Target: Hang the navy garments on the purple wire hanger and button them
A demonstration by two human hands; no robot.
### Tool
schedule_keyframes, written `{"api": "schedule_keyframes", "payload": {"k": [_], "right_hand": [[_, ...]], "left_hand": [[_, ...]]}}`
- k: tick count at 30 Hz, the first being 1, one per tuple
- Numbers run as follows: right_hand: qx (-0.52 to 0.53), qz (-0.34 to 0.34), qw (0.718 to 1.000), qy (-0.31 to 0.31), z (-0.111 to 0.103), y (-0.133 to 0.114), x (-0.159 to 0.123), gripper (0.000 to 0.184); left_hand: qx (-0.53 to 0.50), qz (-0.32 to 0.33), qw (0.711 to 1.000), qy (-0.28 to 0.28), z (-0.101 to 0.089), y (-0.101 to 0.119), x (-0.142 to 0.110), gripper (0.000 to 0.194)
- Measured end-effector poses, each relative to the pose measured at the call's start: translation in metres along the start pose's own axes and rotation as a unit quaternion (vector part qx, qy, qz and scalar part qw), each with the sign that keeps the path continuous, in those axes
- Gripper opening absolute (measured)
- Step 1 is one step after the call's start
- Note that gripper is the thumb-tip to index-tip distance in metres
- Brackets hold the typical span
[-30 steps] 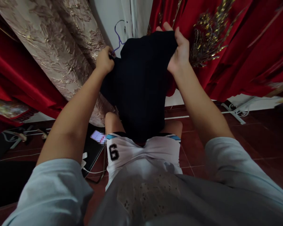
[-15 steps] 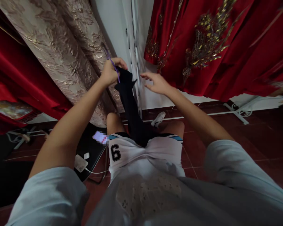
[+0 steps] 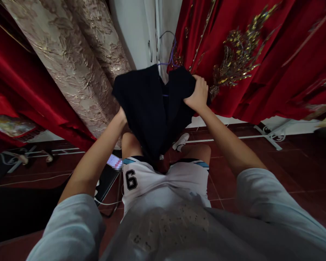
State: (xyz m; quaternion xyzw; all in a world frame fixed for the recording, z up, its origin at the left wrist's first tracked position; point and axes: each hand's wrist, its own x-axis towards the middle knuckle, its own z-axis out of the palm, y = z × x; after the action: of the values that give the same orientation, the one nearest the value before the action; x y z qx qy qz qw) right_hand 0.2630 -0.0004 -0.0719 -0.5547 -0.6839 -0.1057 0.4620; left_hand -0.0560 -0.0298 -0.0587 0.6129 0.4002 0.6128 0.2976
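I hold a black garment up in front of me, spread over a purple wire hanger whose hook sticks up above it. My right hand is closed on the garment's right shoulder. My left hand reaches up under the garment's left side; only the wrist and heel show, and its fingers are hidden inside the cloth. The garment hangs down to my white shorts with the number 6.
A beige brocade dress hangs at the left, red embroidered gowns at the right, a white wall strip between. A phone lies on a black stool at my left knee. White rack feet rest on red tiles.
Half a second ago the garment hung bunched from my left hand with my right hand free and open. Now it is spread wide, my right hand grips it and my left is underneath.
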Motion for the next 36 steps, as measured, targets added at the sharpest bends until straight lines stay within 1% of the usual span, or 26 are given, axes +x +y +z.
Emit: {"api": "schedule_keyframes", "payload": {"k": [2,3,5,7,9,10,13,15,16,18,20,21,22,23,24,25,26,27,28,30,31,32,33,34,35,36], "right_hand": [[-0.028,0.034,0.999,0.004,-0.010,-0.004,0.016,0.062],[-0.039,0.045,0.998,-0.004,-0.014,-0.009,0.025,0.063],[-0.048,0.046,0.997,-0.029,-0.020,-0.024,0.044,0.064],[-0.032,0.018,0.998,-0.055,-0.025,-0.037,0.057,0.059],[-0.002,-0.023,0.997,-0.075,-0.031,-0.043,0.061,0.049],[0.011,-0.041,0.996,-0.085,-0.036,-0.043,0.060,0.048],[0.040,-0.089,0.989,-0.108,-0.052,-0.032,0.047,0.055],[0.070,-0.112,0.986,-0.105,-0.056,-0.024,0.036,0.057],[0.087,-0.115,0.985,-0.093,-0.053,-0.022,0.029,0.056],[0.119,-0.090,0.988,-0.048,-0.035,-0.025,0.013,0.052],[0.142,-0.026,0.990,-0.009,-0.003,-0.036,-0.010,0.050],[0.153,0.018,0.988,-0.009,0.016,-0.043,-0.025,0.049],[0.167,0.062,0.984,-0.033,0.034,-0.052,-0.042,0.046],[0.178,0.105,0.975,-0.076,0.050,-0.060,-0.060,0.039],[0.188,0.139,0.962,-0.143,0.063,-0.067,-0.078,0.029],[0.202,0.181,0.939,-0.211,0.073,-0.072,-0.096,0.019],[0.216,0.213,0.918,-0.257,0.080,-0.076,-0.113,0.012],[0.227,0.232,0.900,-0.290,0.083,-0.078,-0.127,0.012],[0.238,0.247,0.886,-0.312,0.084,-0.079,-0.138,0.018],[0.255,0.258,0.870,-0.334,0.080,-0.077,-0.152,0.029],[0.265,0.261,0.861,-0.347,0.078,-0.075,-0.155,0.033],[0.274,0.263,0.852,-0.360,0.075,-0.075,-0.155,0.035],[0.283,0.264,0.844,-0.372,0.071,-0.074,-0.154,0.037],[0.290,0.264,0.836,-0.385,0.069,-0.074,-0.152,0.038],[0.294,0.262,0.829,-0.397,0.066,-0.075,-0.150,0.039],[0.295,0.261,0.824,-0.407,0.063,-0.075,-0.148,0.041]], "left_hand": [[-0.087,-0.067,0.994,-0.029,-0.018,-0.020,-0.013,0.062],[-0.141,-0.099,0.984,-0.043,-0.024,-0.030,-0.019,0.068],[-0.215,-0.126,0.968,-0.029,-0.030,-0.051,-0.025,0.069],[-0.216,-0.116,0.969,0.005,-0.031,-0.068,-0.030,0.061],[-0.185,-0.112,0.976,0.029,-0.031,-0.080,-0.036,0.055],[-0.167,-0.111,0.979,0.040,-0.030,-0.084,-0.040,0.054],[-0.132,-0.101,0.983,0.083,-0.025,-0.089,-0.059,0.051],[-0.134,-0.105,0.979,0.110,-0.018,-0.089,-0.074,0.049],[-0.146,-0.114,0.976,0.117,-0.014,-0.086,-0.081,0.047],[-0.182,-0.141,0.966,0.118,-0.002,-0.079,-0.092,0.043],[-0.216,-0.170,0.954,0.118,0.009,-0.067,-0.100,0.036],[-0.226,-0.183,0.949,0.121,0.015,-0.061,-0.103,0.033],[-0.232,-0.193,0.945,0.124,0.019,-0.056,-0.105,0.030],[-0.235,-0.199,0.943,0.128,0.021,-0.052,-0.107,0.029],[-0.237,-0.197,0.942,0.132,0.022,-0.049,-0.108,0.029],[-0.234,-0.188,0.944,0.139,0.021,-0.048,-0.109,0.030],[-0.228,-0.170,0.947,0.150,0.018,-0.050,-0.109,0.031],[-0.213,-0.146,0.952,0.164,0.014,-0.052,-0.110,0.033],[-0.188,-0.118,0.959,0.176,0.009,-0.057,-0.110,0.033],[-0.101,-0.064,0.976,0.182,0.001,-0.067,-0.114,0.037],[-0.044,-0.041,0.983,0.174,-0.001,-0.072,-0.117,0.044],[0.017,-0.022,0.986,0.162,0.001,-0.077,-0.122,0.056],[0.073,-0.006,0.987,0.144,0.005,-0.081,-0.127,0.069],[0.116,0.004,0.986,0.116,0.012,-0.085,-0.133,0.077],[0.139,0.005,0.988,0.075,0.021,-0.087,-0.139,0.076],[0.143,-0.001,0.989,0.024,0.031,-0.089,-0.144,0.066]]}}
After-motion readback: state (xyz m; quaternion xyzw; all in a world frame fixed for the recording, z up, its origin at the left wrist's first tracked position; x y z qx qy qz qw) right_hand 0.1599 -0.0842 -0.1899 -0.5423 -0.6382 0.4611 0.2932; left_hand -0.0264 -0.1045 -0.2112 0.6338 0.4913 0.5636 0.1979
